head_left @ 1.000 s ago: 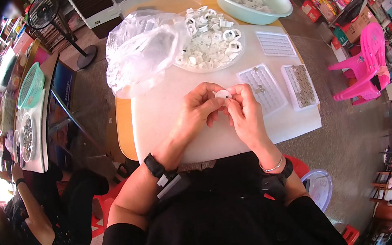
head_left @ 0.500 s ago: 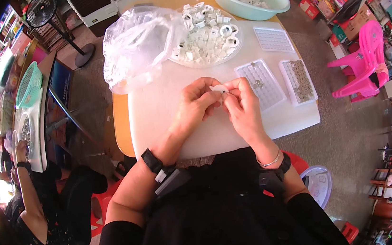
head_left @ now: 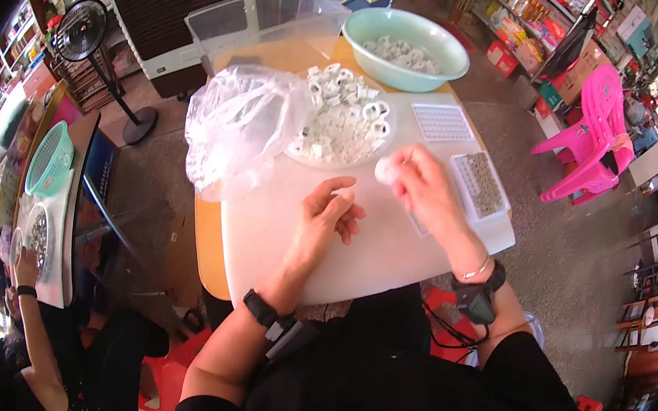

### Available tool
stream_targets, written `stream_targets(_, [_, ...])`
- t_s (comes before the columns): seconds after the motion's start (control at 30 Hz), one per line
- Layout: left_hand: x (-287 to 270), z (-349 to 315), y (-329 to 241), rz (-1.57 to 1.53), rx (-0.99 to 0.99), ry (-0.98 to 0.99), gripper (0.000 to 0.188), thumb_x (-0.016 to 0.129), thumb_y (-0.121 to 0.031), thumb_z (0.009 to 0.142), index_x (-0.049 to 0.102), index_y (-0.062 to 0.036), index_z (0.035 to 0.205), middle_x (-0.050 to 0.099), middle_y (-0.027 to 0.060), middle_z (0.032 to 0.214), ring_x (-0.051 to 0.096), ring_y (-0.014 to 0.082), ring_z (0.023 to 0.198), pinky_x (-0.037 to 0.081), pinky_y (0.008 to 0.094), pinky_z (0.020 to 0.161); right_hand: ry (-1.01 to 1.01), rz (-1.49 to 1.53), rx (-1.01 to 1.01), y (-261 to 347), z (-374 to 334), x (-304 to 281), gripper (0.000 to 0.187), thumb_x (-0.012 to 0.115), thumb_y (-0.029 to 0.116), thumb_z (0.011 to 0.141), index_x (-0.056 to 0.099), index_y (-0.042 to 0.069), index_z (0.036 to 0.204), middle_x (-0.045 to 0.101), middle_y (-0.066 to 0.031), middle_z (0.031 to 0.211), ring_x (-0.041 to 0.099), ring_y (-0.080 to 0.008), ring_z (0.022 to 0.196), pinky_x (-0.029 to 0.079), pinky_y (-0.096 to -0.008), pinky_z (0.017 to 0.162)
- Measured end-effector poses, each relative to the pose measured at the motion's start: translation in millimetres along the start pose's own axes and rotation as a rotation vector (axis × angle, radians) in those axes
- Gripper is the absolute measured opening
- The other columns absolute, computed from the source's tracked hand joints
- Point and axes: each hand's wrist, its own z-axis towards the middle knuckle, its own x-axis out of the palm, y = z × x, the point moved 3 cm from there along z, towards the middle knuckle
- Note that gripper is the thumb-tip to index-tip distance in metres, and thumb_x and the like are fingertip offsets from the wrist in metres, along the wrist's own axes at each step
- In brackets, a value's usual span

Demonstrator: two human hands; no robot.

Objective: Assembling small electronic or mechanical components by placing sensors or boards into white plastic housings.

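My right hand [head_left: 426, 189] pinches a small white round plastic piece [head_left: 385, 171] between thumb and fingertips, raised over the white table sheet. Its fingers are slightly smeared by motion. Left of it, my left hand [head_left: 324, 216] hovers with loosely curled fingers, thumb and index apart; I make out nothing held in it. Beyond both hands lies a clear round tray heaped with white plastic parts [head_left: 343, 128], some of them ring-shaped. A white tray [head_left: 418, 225] is mostly hidden under my right hand. Beside it stands a white tray of small greyish pieces [head_left: 484, 183].
A clear plastic bag [head_left: 244, 126] lies at the back left, before a clear bin [head_left: 270, 23]. A pale green basin [head_left: 406, 49] with white parts and a gridded white tray [head_left: 443, 121] are at the back right. Left, another person's hand [head_left: 26, 268] works at a table.
My hands have parted. The right one has moved up and right with the white piece, while the left has dropped slightly, its fingers loosened. The view has tilted up.
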Motion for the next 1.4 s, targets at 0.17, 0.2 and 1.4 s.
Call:
stream_targets(0.17, [2.9, -1.3, -1.3, 0.045, -0.029, 0.106, 0.031, 0.049, -0.021, 0.096, 0.053, 0.0015, 0.117, 0.060, 0.0066, 0.082, 0.057, 0.0113, 0.067, 0.048, 0.0242, 0.057, -0.280, -0.027, -0.207, 42.1, 108.4, -59.2, 0.013, 0.048, 0.012, 0.092, 0.055, 0.004, 0.100, 0.058, -0.0047, 0.068, 0.049, -0.0081, 0.049, 0.038, -0.0227, 0.044])
stream_targets(0.2, [2.1, -0.4, -1.7, 0.045, -0.022, 0.100, 0.031, 0.049, -0.021, 0.096, 0.053, 0.0015, 0.117, 0.060, 0.0066, 0.082, 0.057, 0.0113, 0.067, 0.048, 0.0242, 0.057, -0.274, -0.027, -0.213, 47.3, 131.5, -67.8, 0.013, 0.048, 0.012, 0.092, 0.055, 0.004, 0.100, 0.058, -0.0047, 0.068, 0.049, -0.0081, 0.049, 0.038, -0.0227, 0.044])
stream_targets(1.4, [-2.4, 3.8, 7.1, 0.069, 0.016, 0.086, 0.023, 0.047, -0.013, 0.095, 0.054, 0.0022, 0.111, 0.059, 0.0058, 0.081, 0.057, 0.0112, 0.067, 0.048, 0.0242, 0.058, 0.099, -0.121, -0.417, -10.8, 93.3, 10.8, 0.024, 0.059, 0.008, 0.085, 0.065, -0.002, 0.106, 0.061, -0.0120, 0.116, 0.058, -0.0187, 0.101, 0.043, -0.0291, 0.091])
